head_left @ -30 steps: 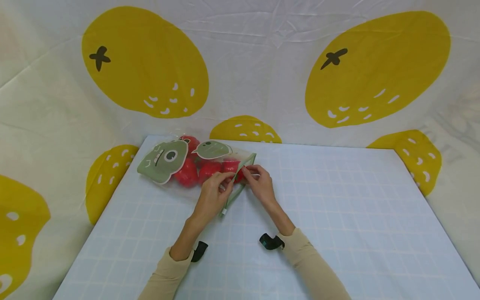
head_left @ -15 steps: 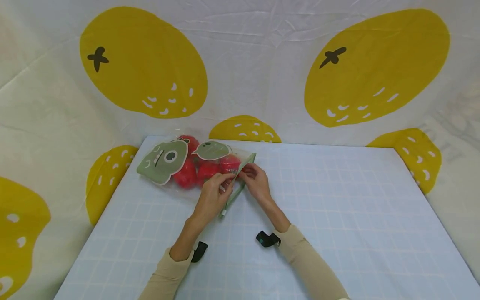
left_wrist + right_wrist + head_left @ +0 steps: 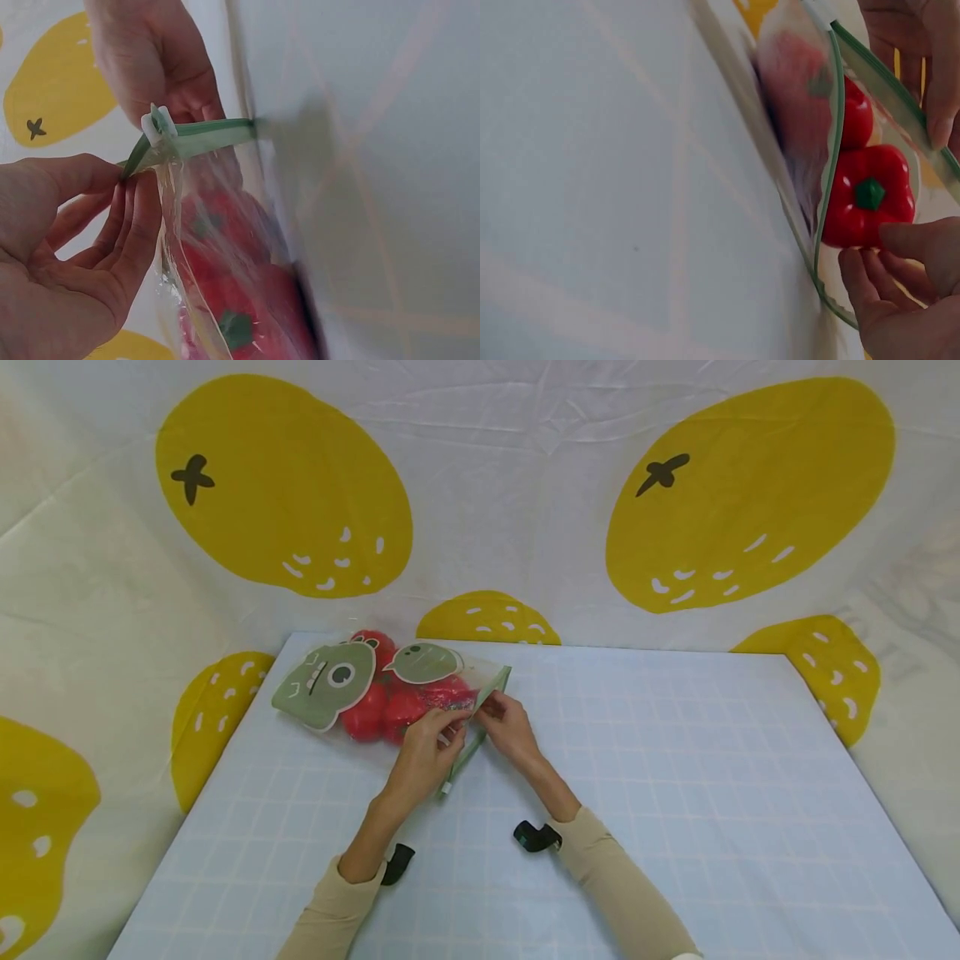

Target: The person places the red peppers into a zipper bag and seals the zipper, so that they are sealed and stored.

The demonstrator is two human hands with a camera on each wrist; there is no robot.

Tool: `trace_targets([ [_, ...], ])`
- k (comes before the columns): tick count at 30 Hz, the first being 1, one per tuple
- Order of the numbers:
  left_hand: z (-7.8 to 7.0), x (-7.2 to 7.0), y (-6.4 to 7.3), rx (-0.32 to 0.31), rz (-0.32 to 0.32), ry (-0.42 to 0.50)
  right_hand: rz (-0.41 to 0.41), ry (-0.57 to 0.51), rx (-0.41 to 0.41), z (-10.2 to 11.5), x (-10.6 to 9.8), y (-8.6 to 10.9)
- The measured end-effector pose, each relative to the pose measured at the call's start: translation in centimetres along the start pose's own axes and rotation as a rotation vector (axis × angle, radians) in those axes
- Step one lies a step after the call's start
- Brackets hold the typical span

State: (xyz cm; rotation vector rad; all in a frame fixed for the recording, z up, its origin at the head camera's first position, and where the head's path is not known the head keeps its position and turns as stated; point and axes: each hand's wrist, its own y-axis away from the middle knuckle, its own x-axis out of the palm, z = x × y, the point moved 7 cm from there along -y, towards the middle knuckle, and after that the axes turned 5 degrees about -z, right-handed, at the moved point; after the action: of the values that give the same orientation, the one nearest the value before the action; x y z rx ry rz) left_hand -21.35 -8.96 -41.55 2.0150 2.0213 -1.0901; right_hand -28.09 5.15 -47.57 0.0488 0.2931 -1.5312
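A clear zip bag [image 3: 483, 678] printed with green cartoon animals lies at the table's back left. Several red bell peppers [image 3: 365, 718] fill it. Its green-edged mouth gapes toward the right, with a white slider [image 3: 446, 788] at the near end. My left hand [image 3: 429, 752] pinches the green edge [image 3: 889, 82] between thumb and fingers, keeping it lifted. At the mouth, my right hand [image 3: 510, 727] reaches in with loosely bent fingers. In the right wrist view its thumb overlaps the nearest bell pepper [image 3: 855, 217], fingertips right at that pepper's lower edge.
The table [image 3: 675, 793] wears a pale blue checked cover. Behind and beside it hangs a white cloth [image 3: 510, 510] with big yellow fruit prints. Black wrist cameras [image 3: 537, 837] stick out at both cuffs.
My right hand has shifted slightly left into the bag's mouth, and the peppers near it have slid left, deeper into the bag. The left hand has stayed on the edge.
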Motion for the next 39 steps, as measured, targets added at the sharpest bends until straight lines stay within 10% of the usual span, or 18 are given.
trace_targets([
  [22,0.9,0.1,0.6,-0.084,0.065,-0.018,0.171,-0.05,0.04,0.0,-2.2,2.7],
  [39,0.8,-0.3,1.5,-0.051,0.088,-0.044,0.229,0.103,0.002,1.2,-3.3,5.1],
])
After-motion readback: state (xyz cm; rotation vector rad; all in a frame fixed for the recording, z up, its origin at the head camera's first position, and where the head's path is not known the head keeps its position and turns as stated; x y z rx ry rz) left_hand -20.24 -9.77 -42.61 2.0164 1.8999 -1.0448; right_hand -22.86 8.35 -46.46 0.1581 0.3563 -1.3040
